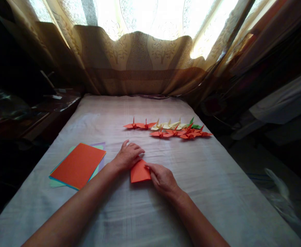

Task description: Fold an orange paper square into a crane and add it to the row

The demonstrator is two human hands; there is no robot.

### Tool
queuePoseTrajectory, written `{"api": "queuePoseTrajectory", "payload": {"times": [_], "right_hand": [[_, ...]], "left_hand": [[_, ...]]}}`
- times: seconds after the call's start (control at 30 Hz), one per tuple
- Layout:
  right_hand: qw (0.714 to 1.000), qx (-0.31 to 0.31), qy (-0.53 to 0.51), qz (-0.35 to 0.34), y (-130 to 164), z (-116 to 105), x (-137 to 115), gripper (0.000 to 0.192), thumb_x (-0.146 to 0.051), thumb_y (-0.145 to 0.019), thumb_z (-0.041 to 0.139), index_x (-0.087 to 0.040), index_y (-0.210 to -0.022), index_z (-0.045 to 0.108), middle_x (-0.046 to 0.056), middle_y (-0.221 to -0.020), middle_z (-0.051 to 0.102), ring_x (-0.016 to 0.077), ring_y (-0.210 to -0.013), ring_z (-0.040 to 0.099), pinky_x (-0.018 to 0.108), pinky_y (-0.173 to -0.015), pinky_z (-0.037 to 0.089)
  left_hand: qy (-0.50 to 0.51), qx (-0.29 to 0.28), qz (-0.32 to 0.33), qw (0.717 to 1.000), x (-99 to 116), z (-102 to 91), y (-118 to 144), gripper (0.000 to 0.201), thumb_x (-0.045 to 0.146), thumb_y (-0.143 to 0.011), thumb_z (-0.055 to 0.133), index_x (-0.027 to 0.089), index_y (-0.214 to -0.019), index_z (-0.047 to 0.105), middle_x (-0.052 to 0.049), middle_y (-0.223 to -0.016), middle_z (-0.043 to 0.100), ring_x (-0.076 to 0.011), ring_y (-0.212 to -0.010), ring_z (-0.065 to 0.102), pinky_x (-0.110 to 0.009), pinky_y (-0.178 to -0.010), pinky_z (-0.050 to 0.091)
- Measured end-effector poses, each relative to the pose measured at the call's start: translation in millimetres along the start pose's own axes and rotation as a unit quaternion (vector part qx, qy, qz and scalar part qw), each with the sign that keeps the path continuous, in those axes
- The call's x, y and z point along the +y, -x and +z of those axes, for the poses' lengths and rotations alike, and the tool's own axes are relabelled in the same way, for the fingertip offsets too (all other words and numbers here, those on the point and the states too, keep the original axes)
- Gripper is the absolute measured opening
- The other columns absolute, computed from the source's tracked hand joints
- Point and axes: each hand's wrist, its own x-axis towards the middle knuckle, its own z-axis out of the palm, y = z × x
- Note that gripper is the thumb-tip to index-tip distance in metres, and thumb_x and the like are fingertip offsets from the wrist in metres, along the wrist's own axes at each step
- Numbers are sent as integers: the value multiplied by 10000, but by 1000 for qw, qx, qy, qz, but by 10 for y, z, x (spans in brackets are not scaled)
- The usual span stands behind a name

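Note:
A folded square of orange paper lies on the white cloth in front of me. My left hand is at its upper left edge, fingers stretched out and apart, the side of the hand touching the paper. From the right, my right hand pinches the paper's right edge between thumb and fingers. The undersides of the fingers are hidden. Beyond my hands stand folded paper cranes in two rows: orange cranes, pale yellow cranes and a green crane.
To the left lies a stack of coloured paper sheets, orange on top, with green, blue and purple edges showing. The white cloth covers the flat surface. A patterned curtain hangs behind it. Dark clutter fills the left side.

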Motion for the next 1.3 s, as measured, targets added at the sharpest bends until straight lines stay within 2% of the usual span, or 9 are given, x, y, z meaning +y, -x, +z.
{"api": "queuePoseTrajectory", "payload": {"times": [0.13, 0.27, 0.33, 0.4, 0.53, 0.87, 1.0, 1.13, 1.3], "right_hand": [[995, 15, 66, -79, -46, -22, 112, 342, -92, -850, 591, -248, -1141, 680, 51, -984, 695, 169, -915, 627, 267, -806, 507], [980, 31, 120, -153, -100, -12, 166, 202, -226, -881, 670, -301, -1061, 719, 73, -1197, 663, 214, -1081, 590, 361, -891, 484], [974, 20, 122, -188, -113, -6, 176, 199, -241, -892, 665, -293, -1076, 716, 65, -1239, 663, 228, -1132, 577, 385, -920, 474], [972, 5, 119, -202, -112, -1, 169, 219, -233, -907, 640, -266, -1113, 705, 60, -1209, 686, 227, -1125, 588, 386, -922, 477], [978, 2, 121, -168, -78, 24, 107, 243, -213, -921, 593, -228, -1144, 690, 69, -1199, 694, 229, -1103, 595, 398, -924, 481], [986, 11, 80, -143, 4, 86, 93, 342, -131, -885, 555, -197, -1209, 643, 73, -1253, 670, 227, -1140, 571, 394, -968, 453], [987, -1, 66, -148, 19, 78, 114, 419, -95, -839, 539, -207, -1232, 632, 79, -1265, 660, 240, -1161, 558, 413, -981, 440], [987, -2, 53, -153, 36, 85, 109, 455, -104, -840, 523, -228, -1268, 612, 82, -1258, 659, 238, -1172, 552, 421, -982, 437], [989, 22, 45, -136, -11, 107, 67, 283, -207, -927, 556, -244, -1192, 649, 71, -1153, 696, 223, -1062, 592, 389, -923, 438]], "left_hand": [[-30, 86, -11, 996, 35, 32, 75, 152, 226, -851, 658, 253, -997, 692, -82, -1318, 601, -287, -1267, 488, -583, -1116, 222], [-19, 80, -5, 997, 138, 24, 331, 115, 247, -906, 596, 242, -859, 700, -44, -1090, 708, -245, -1059, 600, -486, -1018, 371], [19, 45, 4, 999, 215, 29, 515, 155, 265, -938, 548, 250, -922, 702, -24, -1037, 726, -208, -979, 628, -454, -1008, 384], [32, 40, 8, 999, 287, 50, 696, 220, 375, -937, 562, 260, -1075, 691, -48, -1165, 703, -232, -1104, 606, -493, -1094, 303], [10, 43, 15, 999, 368, 122, 908, 614, 626, -855, 594, 221, -1317, 586, -115, -1308, 637, -302, -1252, 530, -530, -1140, 248], [-73, 96, 121, 985, 350, 154, 795, 162, 285, -968, 545, 188, -1066, 631, -58, -1050, 729, -219, -1010, 661, -409, -1009, 428], [-104, 131, 156, 973, 331, 138, 839, 222, 116, -972, 453, 167, -1129, 601, -65, -1062, 728, -220, -950, 676, -394, -894, 490], [-101, 154, 133, 974, 310, 143, 905, 280, 98, -990, 370, 162, -1137, 600, -74, -1062, 731, -209, -966, 678, -388, -903, 497], [-40, 196, 69, 977, 339, 140, 914, 268, 123, -997, 364, 175, -1026, 626, -63, -938, 739, -200, -863, 686, -363, -833, 523]]}}
